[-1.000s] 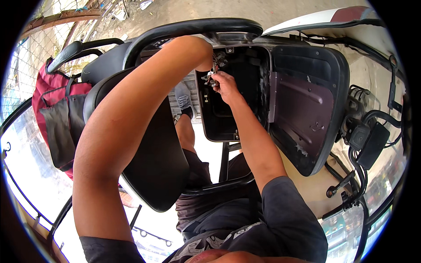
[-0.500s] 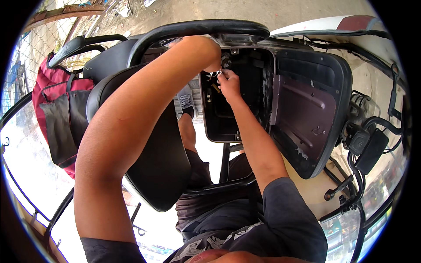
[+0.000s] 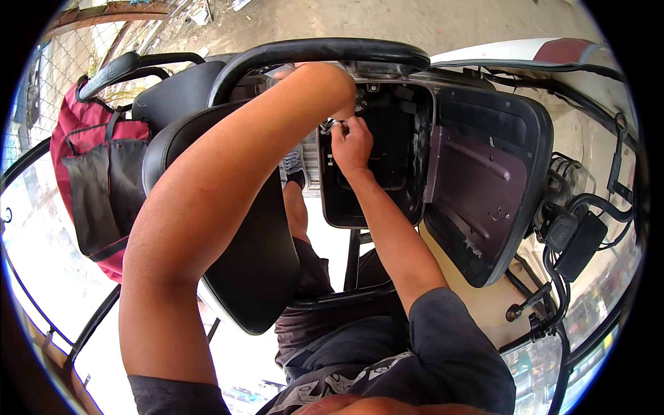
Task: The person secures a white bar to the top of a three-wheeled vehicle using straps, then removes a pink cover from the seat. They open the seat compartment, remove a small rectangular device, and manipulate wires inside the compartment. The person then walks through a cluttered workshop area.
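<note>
An open black compartment [image 3: 377, 220] with a hinged lid is in front of me. My right hand [image 3: 353, 143] is inside its left part, the fingers pinched together. What they hold is too small and too covered to make out. Beside those fingertips is a cluster of small silvery parts and wires [image 3: 328, 126] at the compartment's left wall. My left arm reaches across from the left, over a black seat [image 3: 252, 277]. The left hand [image 3: 344, 104] is bent down at the far left corner, close to the right fingertips. Its fingers are mostly hidden behind the wrist.
The lid [image 3: 487, 187] is swung out to the right. A black curved bar [image 3: 325, 47] crosses beyond the compartment. A red and black bag [image 3: 97, 187] hangs at the left by the seats. Handlebar-like tubes and a black box [image 3: 581, 245] are at the far right.
My right hand has shifted slightly left and toward me, and now covers a yellowish strip that showed inside the compartment. The left arm stays nearly in place. The whole view has shifted a little.
</note>
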Demonstrator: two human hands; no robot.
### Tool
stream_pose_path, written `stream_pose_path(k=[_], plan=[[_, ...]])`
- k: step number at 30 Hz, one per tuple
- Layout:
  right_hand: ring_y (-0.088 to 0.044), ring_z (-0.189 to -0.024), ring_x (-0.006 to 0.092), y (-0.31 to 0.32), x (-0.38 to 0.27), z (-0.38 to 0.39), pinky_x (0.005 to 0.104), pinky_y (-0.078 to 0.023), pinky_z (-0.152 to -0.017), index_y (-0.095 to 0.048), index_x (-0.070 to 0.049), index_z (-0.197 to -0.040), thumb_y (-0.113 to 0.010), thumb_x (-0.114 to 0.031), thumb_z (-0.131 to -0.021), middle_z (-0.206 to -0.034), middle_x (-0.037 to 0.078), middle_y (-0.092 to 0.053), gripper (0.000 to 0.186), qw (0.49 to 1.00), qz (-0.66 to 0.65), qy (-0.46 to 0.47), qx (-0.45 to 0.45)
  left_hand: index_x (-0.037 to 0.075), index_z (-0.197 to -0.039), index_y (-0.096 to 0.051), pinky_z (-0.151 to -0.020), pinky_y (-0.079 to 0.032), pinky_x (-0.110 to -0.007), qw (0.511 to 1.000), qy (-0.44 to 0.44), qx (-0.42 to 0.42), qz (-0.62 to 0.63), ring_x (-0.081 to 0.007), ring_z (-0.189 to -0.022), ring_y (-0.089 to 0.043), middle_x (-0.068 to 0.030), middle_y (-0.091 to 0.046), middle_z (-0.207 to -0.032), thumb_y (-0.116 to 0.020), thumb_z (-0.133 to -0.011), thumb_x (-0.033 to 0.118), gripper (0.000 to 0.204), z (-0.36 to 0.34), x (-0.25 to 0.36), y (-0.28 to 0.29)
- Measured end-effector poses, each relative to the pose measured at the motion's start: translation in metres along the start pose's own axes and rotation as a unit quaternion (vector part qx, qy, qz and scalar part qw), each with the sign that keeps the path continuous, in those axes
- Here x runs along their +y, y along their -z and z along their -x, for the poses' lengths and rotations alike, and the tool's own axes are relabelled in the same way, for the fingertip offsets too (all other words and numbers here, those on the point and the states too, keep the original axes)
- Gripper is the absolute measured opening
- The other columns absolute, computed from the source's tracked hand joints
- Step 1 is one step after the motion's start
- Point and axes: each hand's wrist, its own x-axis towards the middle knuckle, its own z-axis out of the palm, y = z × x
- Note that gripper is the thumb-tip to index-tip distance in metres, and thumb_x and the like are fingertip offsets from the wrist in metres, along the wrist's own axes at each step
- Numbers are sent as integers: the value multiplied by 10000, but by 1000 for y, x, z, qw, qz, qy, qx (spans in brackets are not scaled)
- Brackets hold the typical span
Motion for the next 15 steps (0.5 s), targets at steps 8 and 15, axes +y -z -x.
stream_pose_path(k=[8, 15], plan=[[-651, -820, 406, -16, -4, -10, 521, -492, -703, -647, 31, -870, -544, -206, -871, -820, 230, -672, 259, 971, 133, -124, -154, 63, -1083, -707, -807, -537, -424, 999, 29, -32, -10, -332, -1002, -663, -168, -689, -1067, -607, -765, 159, 346, -2, 3, 1], [-650, -809, 400, -30, 3, -26, 458, -515, -761, -653, 61, -980, -611, -295, -867, -764, 239, -668, 376, 962, -4, -228, -151, 63, -1083, -708, -821, -530, -415, 999, 15, -45, -22, -327, -1013, -659, -167, -689, -1067, -612, -760, 153, 349, -6, -1, -5]])
